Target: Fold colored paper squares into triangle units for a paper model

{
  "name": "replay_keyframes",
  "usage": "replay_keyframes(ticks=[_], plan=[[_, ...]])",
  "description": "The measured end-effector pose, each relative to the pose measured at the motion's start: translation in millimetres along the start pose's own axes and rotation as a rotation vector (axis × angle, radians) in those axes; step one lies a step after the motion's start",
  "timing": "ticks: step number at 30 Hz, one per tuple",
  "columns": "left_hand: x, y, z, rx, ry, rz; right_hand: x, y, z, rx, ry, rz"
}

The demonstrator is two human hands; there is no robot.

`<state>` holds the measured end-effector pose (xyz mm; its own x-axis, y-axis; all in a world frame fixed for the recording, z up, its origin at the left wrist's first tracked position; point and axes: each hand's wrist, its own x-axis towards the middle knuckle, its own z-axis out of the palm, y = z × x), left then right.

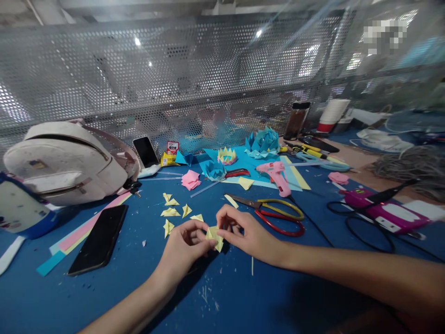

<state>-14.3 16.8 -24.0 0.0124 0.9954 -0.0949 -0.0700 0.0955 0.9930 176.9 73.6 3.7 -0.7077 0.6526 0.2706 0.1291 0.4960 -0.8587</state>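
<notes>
— Where is the yellow paper (214, 237) held?

— Just over the table (139, 301), between both hands. Its left side is pinched between thumb and fingers by the left hand (186, 241); its upper right side is pinched by the right hand (248, 232).

— Can every finger be seen?

— No. Some left fingertips are hidden behind the paper, and part of the right fingers is curled out of sight. How the folds run cannot be told.

— What is set nearby?

— Small yellow pieces (170, 212) are scattered beyond the left hand, and one is partly covered by it. Scissors (283, 215) are laid beyond the right hand.

— And farther out?

— A glue gun (276, 176) and a blue flower (262, 143) are borne by coloured sheets. At the left, a tub (21, 208) is cut off by the edge of view.

— The surface, the room?

— The blue tabletop is littered with scraps. It is backed by a perforated screen (174, 69), behind which only blurred shapes are seen. At upper right, a patch is pixelated.
</notes>
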Motion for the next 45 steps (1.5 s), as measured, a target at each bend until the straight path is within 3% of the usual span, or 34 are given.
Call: replay_keyframes(ticks=[8,14,26,34,45], plan=[[-11.9,8.8,6.9,-0.006,0.012,0.121,0.1,0.4,-1.6,0.004,0.041,0.022],[-18.9,12.4,6.1,0.108,0.028,0.214,-0.6,0.8,-1.2,0.03,0.008,0.039],[-16.0,12.5,4.6,0.14,0.047,0.22,-1.4,1.4,-2.5,0.072,-0.021,0.037],[-15.2,13.2,4.1,0.126,0.044,0.211,-0.1,4.6,-3.9,0.044,-0.015,-0.108],[-15.0,10.4,3.9,0.099,0.018,0.242,0.5,6.9,-1.4,0.127,-0.033,0.038]])
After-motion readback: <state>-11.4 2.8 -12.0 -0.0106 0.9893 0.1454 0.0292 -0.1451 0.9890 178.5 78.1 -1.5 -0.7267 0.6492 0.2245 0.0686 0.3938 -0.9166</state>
